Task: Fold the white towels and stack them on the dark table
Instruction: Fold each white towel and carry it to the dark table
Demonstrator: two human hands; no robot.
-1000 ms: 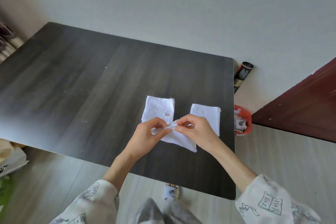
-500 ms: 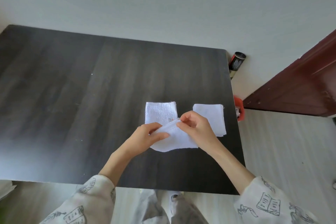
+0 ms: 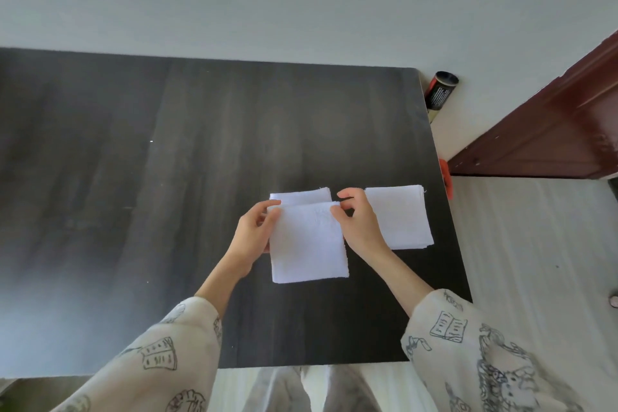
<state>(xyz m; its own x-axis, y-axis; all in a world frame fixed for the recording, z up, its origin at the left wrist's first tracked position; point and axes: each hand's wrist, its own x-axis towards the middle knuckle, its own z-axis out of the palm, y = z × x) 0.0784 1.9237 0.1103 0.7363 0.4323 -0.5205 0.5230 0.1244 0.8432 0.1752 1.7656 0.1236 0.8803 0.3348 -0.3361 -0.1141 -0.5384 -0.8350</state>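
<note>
A plain pale wall (image 3: 301,0) rises behind, with a dark red-brown door (image 3: 561,130) and light floor (image 3: 535,244) at right.

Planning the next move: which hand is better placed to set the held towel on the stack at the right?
Right hand: it pinches the held towel directly beside the right stack; the left hand is across it.

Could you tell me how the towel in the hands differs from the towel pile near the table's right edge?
The held towel is pinched at its top corners by the left hand and right hand; the towel pile lies untouched. The held towel partly covers another folded towel; the pile sits alone. Both are white, squarish, on the dark table.
</note>
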